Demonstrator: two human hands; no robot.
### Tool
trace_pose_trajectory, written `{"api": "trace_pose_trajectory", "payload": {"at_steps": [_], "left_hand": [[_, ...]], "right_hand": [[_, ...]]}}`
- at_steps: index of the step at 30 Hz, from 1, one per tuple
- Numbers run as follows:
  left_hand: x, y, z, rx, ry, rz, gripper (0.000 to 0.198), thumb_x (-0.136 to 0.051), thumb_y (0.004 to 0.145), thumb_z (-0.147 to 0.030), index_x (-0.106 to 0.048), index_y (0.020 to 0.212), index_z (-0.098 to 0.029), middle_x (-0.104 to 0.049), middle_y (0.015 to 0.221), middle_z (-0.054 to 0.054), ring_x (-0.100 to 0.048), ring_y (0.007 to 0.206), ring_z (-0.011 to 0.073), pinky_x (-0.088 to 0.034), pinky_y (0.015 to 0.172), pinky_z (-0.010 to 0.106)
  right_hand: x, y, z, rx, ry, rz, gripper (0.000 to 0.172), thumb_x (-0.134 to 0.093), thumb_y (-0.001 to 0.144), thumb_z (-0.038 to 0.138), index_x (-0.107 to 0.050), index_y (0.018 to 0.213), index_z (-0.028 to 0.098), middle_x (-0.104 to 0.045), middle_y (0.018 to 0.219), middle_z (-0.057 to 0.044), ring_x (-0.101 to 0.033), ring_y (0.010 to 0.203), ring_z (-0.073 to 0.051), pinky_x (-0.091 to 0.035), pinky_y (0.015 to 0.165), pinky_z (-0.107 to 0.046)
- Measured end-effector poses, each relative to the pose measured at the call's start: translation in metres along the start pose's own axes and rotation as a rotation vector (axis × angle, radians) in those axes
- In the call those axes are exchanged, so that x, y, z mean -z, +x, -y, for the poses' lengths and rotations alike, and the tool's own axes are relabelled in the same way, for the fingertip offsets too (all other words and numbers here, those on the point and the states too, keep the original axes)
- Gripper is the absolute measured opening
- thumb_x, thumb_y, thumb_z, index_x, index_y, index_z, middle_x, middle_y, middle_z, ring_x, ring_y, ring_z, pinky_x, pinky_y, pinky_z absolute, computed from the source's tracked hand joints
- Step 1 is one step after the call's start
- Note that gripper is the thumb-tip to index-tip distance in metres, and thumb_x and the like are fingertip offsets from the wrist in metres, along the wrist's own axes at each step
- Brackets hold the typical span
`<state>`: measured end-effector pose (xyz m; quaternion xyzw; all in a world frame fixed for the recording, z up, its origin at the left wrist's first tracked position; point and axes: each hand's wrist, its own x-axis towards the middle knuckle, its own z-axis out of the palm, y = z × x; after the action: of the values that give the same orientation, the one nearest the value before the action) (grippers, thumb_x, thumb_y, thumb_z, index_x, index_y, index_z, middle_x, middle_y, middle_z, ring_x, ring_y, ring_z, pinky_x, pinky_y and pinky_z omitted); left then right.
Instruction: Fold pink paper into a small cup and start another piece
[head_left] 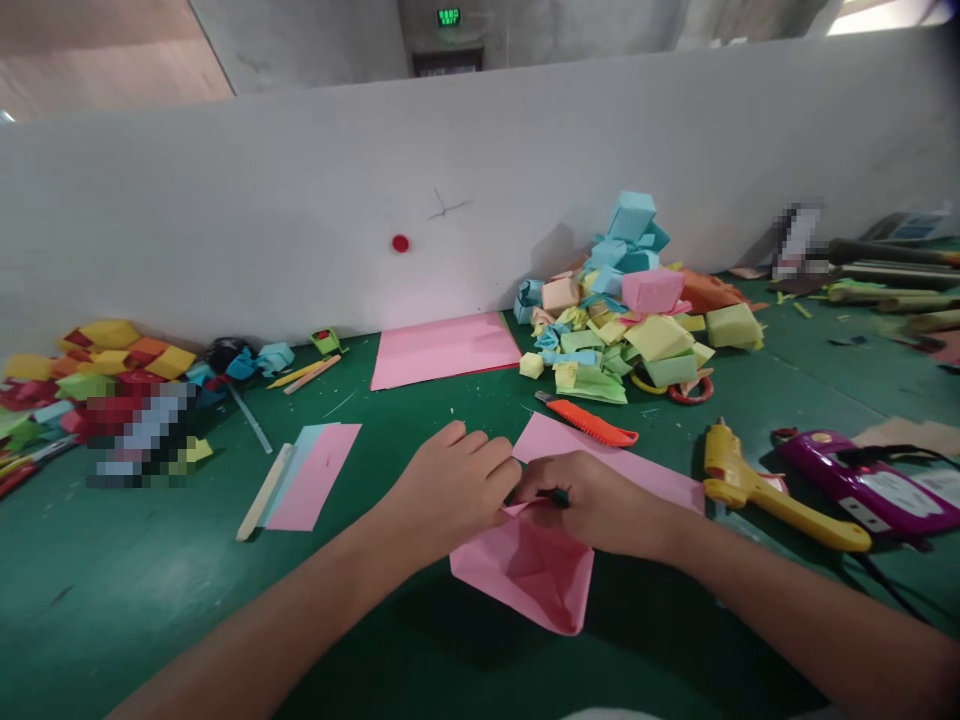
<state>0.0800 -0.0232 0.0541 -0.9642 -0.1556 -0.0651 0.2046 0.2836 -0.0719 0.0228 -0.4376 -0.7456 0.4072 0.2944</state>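
Left hand (450,485) and right hand (592,505) meet at table centre, fingers curled tight, both pinching upper edge of pink paper (536,575); paper lies on green table mat (150,600) just before person, partly over second pink sheet (637,475); folding looks early to me: few creases, loose pocket shape, far from closed blocks in heap of folded paper cubes (637,320) behind; orange utility knife (589,420), yellow glue gun (757,485) lie untouched nearby.

My left hand (457,485) and right hand (592,500) cover the middle of the pink paper (532,570) — the fold under my fingers doesn't show. A blurred patch (139,430) hides things at far left, a second patch (799,238) at far right — the purple tool (870,485) runs off the right edge.
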Motion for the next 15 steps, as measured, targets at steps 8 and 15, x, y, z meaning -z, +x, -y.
{"api": "trace_pose_trajectory", "payload": {"at_steps": [8,15], "left_hand": [[0.027,-0.007,0.023,0.533,-0.231,0.252,0.034,-0.067,0.087,-0.049,-0.056,0.073,-0.02,-0.059,0.078,0.001,-0.053,0.062,0.0172,-0.025,0.055,0.031],[0.01,-0.018,0.047,0.902,-0.888,0.422,0.052,-0.063,0.081,-0.058,-0.046,0.051,-0.02,-0.046,0.051,-0.001,-0.042,0.047,0.0132,-0.019,0.05,0.029]], "right_hand": [[0.006,0.002,-0.005,-0.105,-0.054,-0.185,0.01,-0.063,0.082,0.026,-0.07,0.078,0.02,-0.065,0.073,0.0,-0.056,0.066,-0.015,-0.04,0.058,-0.026],[0.008,0.005,-0.003,-0.172,0.031,-0.283,0.007,-0.066,0.08,0.026,-0.066,0.076,0.02,-0.063,0.072,0.002,-0.054,0.067,-0.014,-0.041,0.059,-0.026]]}}
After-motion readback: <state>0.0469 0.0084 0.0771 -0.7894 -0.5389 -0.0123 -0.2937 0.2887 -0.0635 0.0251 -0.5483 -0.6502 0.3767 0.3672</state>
